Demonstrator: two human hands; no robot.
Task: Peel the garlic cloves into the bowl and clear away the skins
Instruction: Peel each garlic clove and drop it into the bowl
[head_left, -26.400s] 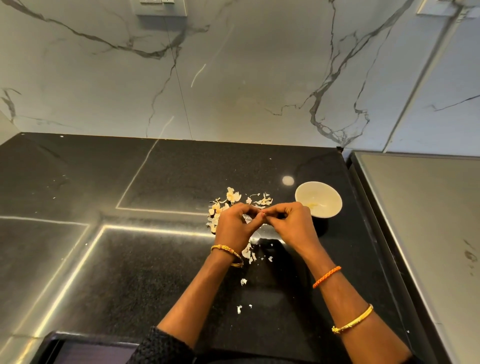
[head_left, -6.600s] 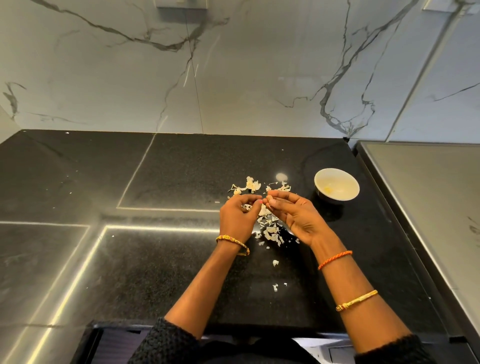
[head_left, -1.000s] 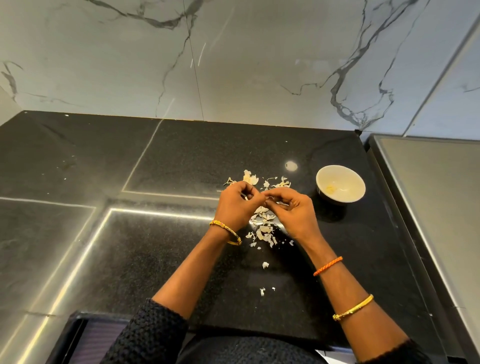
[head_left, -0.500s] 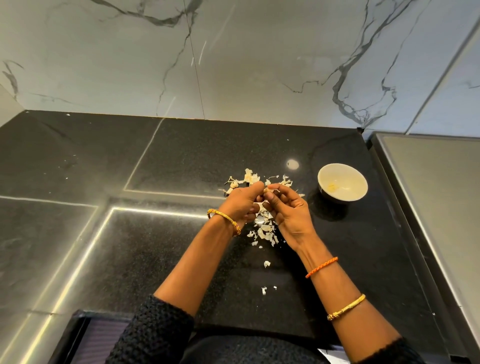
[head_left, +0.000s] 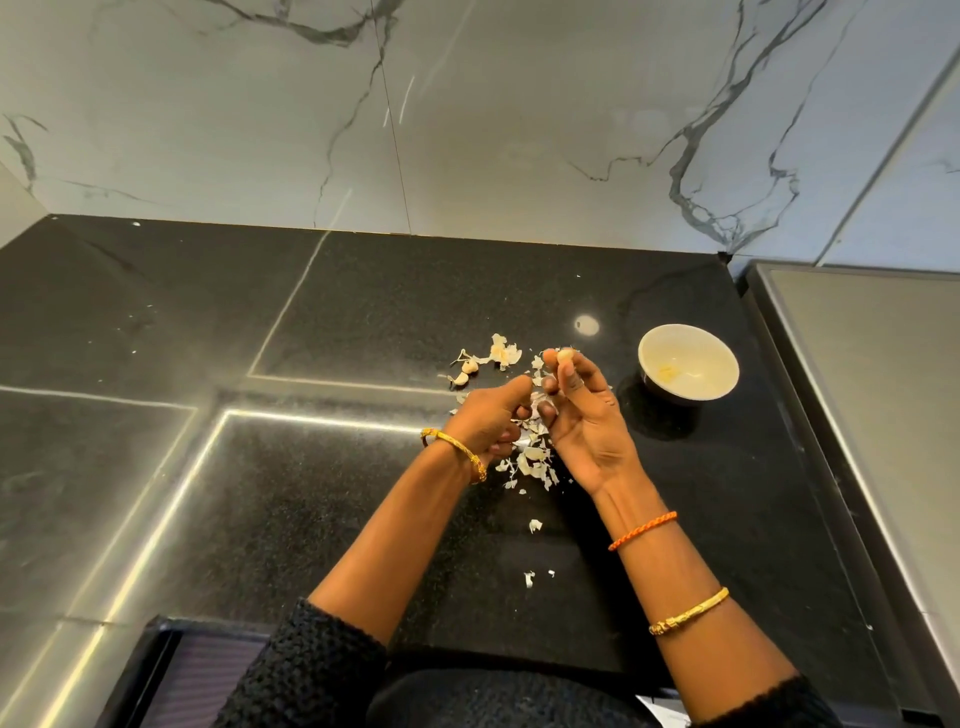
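My right hand (head_left: 587, 421) is turned palm up and pinches a pale garlic clove (head_left: 564, 355) at its fingertips. My left hand (head_left: 493, 415) is beside it with curled fingers pinching a piece of skin (head_left: 536, 400) between the two hands. A heap of torn garlic skins (head_left: 532, 460) lies on the black counter under both hands. Two unpeeled cloves (head_left: 466, 371) and more skins (head_left: 503, 353) lie just beyond. The white bowl (head_left: 688, 364) stands to the right of my right hand, with peeled garlic pieces inside.
A marble wall rises behind the black counter (head_left: 322, 493). A grey metal surface (head_left: 872, 415) borders the counter on the right, close to the bowl. A few loose skin flakes (head_left: 535, 525) lie nearer to me. A dark tray edge (head_left: 150, 670) shows at the bottom left.
My right hand has turned palm up and lifted the clove away from my left hand, which has drawn back a little with a piece of skin.
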